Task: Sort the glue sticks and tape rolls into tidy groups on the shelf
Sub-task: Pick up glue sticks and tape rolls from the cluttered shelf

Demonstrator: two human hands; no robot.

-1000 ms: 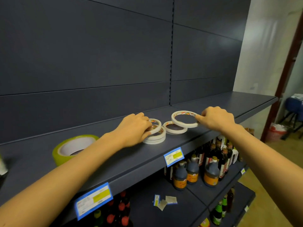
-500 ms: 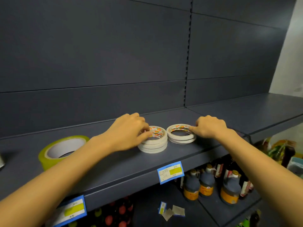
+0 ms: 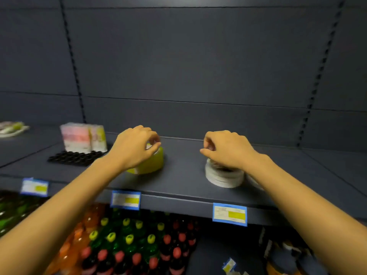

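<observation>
A wide yellow tape roll (image 3: pixel 154 165) lies flat on the dark shelf (image 3: pixel 178 187). My left hand (image 3: pixel 135 147) grips its upper rim, fingers and thumb curled round it. To the right, a stack of thin white tape rolls (image 3: pixel 223 176) sits near the shelf's front edge. My right hand (image 3: pixel 226 149) hovers just over that stack with curled fingers and nothing visible in them. A second white stack (image 3: pixel 255 181) peeks out behind my right forearm. A black tray of dark-capped glue sticks (image 3: pixel 75 157) lies at the left.
Pink and white wrapped packs (image 3: pixel 83 137) stand behind the black tray. Blurred packets (image 3: pixel 12 128) lie at the far left. Blue price tags (image 3: pixel 229 214) hang on the shelf edge. Bottles with coloured caps (image 3: pixel 129 241) fill the shelf below.
My view has swung left. My left hand left the white stack and now grips the yellow roll. My right hand let go of the second white stack and lifted above the first.
</observation>
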